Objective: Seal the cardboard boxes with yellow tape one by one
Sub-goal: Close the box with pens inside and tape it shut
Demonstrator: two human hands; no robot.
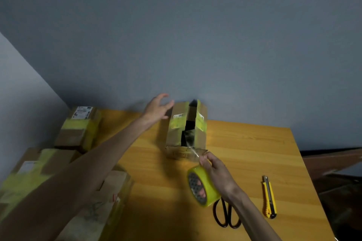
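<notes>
We seem to be in a plain packing room: taped cardboard boxes crowd a wooden table against a bare grey wall.

Both forearms bare, no sleeves, no jewellery visible.

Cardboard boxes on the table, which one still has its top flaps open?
The box against the wall, between the two hands: its flaps gape on a dark gap. The boxes stacked at the left are closed and banded with yellow tape.

Glossy plastic tape; matt cardboard box; wood tbl.
</notes>
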